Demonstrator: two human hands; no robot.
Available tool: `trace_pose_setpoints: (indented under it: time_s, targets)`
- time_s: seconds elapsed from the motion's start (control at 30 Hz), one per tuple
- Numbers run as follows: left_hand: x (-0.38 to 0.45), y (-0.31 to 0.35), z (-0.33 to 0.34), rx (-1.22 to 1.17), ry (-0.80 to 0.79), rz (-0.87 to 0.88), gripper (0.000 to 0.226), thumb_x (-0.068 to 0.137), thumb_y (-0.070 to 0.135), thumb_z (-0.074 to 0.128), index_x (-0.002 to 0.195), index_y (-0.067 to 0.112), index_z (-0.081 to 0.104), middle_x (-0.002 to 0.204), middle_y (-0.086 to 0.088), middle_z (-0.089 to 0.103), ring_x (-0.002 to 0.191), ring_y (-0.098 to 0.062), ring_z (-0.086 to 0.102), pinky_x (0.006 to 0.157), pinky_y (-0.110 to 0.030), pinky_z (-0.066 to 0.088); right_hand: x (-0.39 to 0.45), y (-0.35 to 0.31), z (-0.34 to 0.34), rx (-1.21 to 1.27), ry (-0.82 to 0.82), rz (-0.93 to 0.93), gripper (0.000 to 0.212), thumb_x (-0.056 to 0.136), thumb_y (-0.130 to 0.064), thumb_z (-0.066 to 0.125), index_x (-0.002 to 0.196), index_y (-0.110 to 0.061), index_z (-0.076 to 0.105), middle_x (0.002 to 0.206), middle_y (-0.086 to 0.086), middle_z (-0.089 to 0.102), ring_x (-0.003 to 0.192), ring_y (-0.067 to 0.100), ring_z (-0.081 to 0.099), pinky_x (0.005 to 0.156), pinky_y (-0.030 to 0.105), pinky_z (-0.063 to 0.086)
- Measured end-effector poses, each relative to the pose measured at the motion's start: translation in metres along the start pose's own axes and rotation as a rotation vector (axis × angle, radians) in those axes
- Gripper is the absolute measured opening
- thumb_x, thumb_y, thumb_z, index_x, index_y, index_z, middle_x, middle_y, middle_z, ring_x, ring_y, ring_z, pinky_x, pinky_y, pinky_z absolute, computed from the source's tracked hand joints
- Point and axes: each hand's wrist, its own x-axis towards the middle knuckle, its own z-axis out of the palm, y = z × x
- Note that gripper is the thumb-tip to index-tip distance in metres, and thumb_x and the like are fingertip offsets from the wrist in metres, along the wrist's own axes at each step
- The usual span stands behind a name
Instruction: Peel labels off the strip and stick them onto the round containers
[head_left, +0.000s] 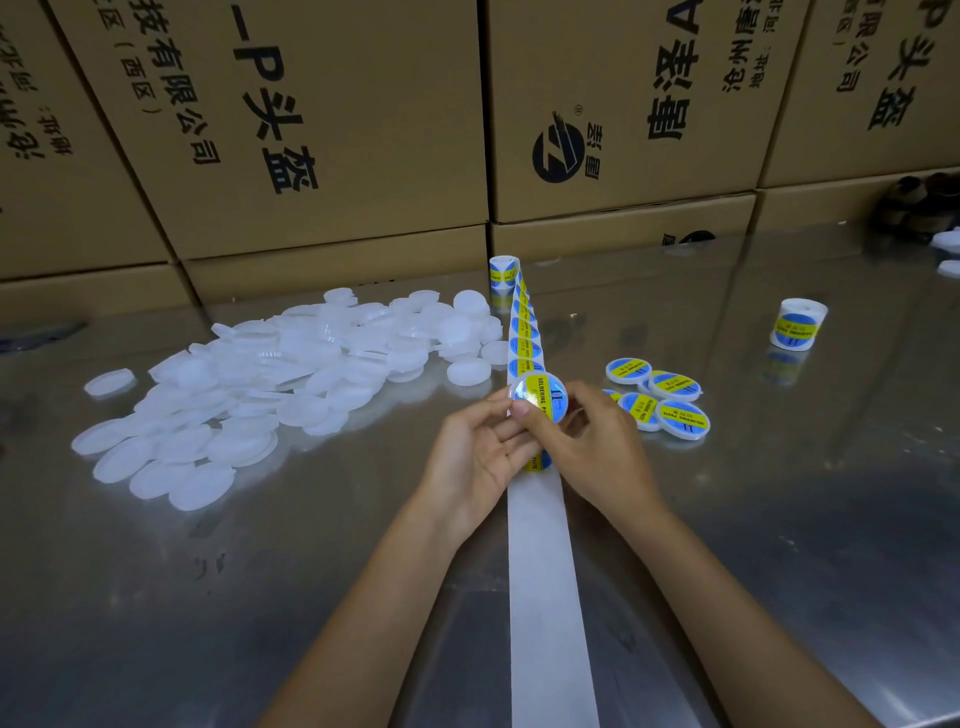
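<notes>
Both hands hold one round white container (540, 399) with a blue and yellow label on top, just above the label strip (524, 332). My left hand (480, 457) cups it from the left with fingers curled under its edge. My right hand (597, 452) pinches it from the right, thumb on the label's near rim. The strip runs from a label roll (503, 273) at the back toward me; its near part is bare white backing (543, 571). One label still on the strip shows under my hands.
A large heap of unlabeled white containers (270, 384) lies left of the strip. Several labeled containers (665, 405) sit right of my hands. A second label roll (797, 325) stands at the right. Cardboard boxes (322, 130) wall off the back of the shiny metal table (260, 597).
</notes>
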Motion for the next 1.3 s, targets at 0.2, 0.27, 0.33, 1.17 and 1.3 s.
trace_pose_setpoints:
  time_s: [0.2,0.27,0.33,1.17,1.3]
  targets:
    - [0.001,-0.001,0.000,0.076,0.004,0.009,0.035,0.099,0.009,0.047,0.129,-0.004,0.059,0.122,-0.024,0.068,0.114,-0.030,0.068,0.096,-0.035,0.056,-0.001,0.000,-0.001,0.032,0.030,-0.012,0.030,0.092,-0.048,0.062,0.077,-0.022,0.065,0.058,-0.016,0.058,0.056,0.003,0.053,0.051,0.013,0.036]
    - [0.001,-0.002,-0.001,0.114,0.011,0.024,0.033,0.098,0.007,0.049,0.127,-0.004,0.060,0.121,-0.023,0.069,0.113,-0.029,0.069,0.094,-0.035,0.058,-0.001,0.001,-0.002,0.043,0.015,-0.002,0.038,0.095,-0.046,0.057,0.071,-0.018,0.061,0.053,-0.008,0.053,0.050,0.006,0.047,0.048,0.016,0.033]
    - [0.002,-0.002,-0.003,0.179,0.011,0.039,0.029,0.098,0.007,0.052,0.122,-0.004,0.063,0.120,-0.023,0.069,0.110,-0.029,0.069,0.092,-0.036,0.058,-0.001,0.000,-0.004,0.030,-0.003,-0.011,0.040,0.099,-0.041,0.053,0.066,-0.018,0.056,0.051,-0.006,0.051,0.050,0.007,0.045,0.048,0.019,0.031]
    - [-0.006,0.008,-0.003,0.487,0.310,0.402,0.024,0.085,0.015,0.077,0.096,-0.003,0.067,0.085,-0.008,0.078,0.073,-0.025,0.076,0.050,-0.028,0.059,-0.004,-0.017,-0.008,0.330,-0.252,0.020,0.031,0.076,-0.046,0.077,0.097,-0.024,0.070,0.088,-0.002,0.072,0.080,0.029,0.062,0.076,0.039,0.054]
    - [-0.007,0.009,-0.002,0.490,0.283,0.357,0.020,0.089,0.020,0.073,0.096,0.002,0.068,0.097,-0.014,0.076,0.076,-0.030,0.076,0.055,-0.032,0.061,-0.002,-0.013,-0.009,0.243,-0.193,-0.018,0.017,0.087,-0.040,0.071,0.094,-0.025,0.074,0.079,0.011,0.070,0.076,0.036,0.062,0.073,0.049,0.052]
